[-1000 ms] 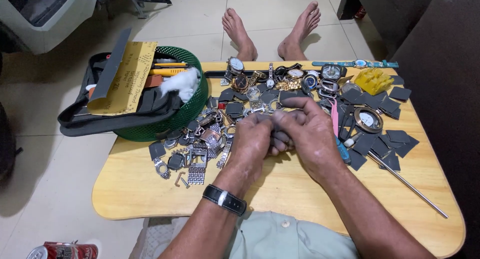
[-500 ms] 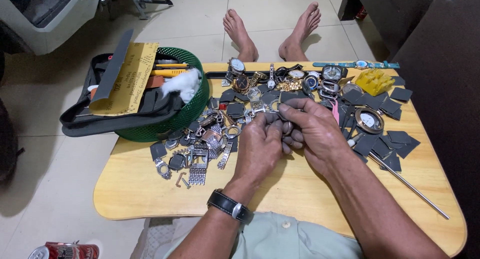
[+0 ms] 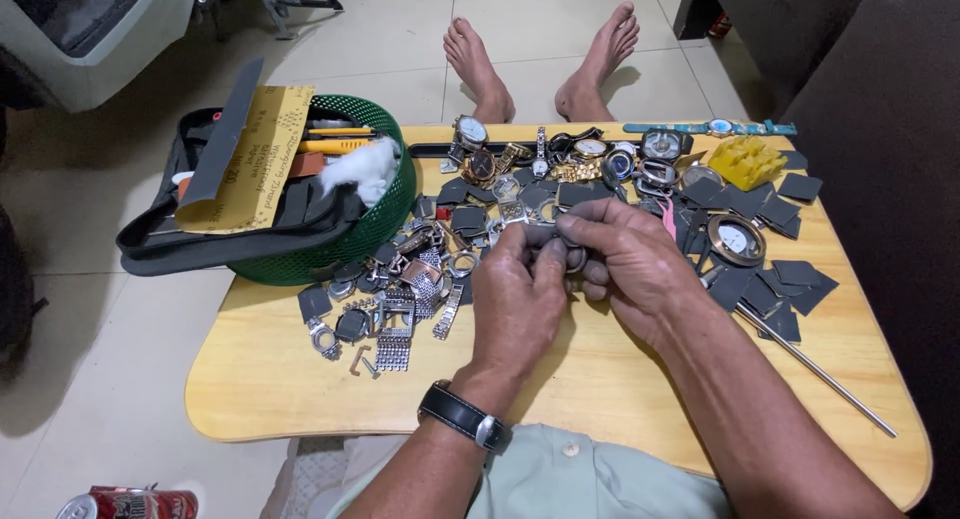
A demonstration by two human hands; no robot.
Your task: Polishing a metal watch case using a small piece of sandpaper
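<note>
head view: both hands meet over the middle of the wooden table [image 3: 300,399], pinching one small watch part [image 3: 553,241].
the left hand [image 3: 520,304] grips its near-left side, the right hand [image 3: 635,264] its far-right side; what the part is cannot be told.

A small dark watch case [image 3: 556,247], round and partly metallic, sits pinched between the fingertips of the left hand [image 3: 518,304] and the right hand [image 3: 632,264], raised just above the wooden table [image 3: 600,379], mostly hidden by fingers, its details too covered to tell.
</note>
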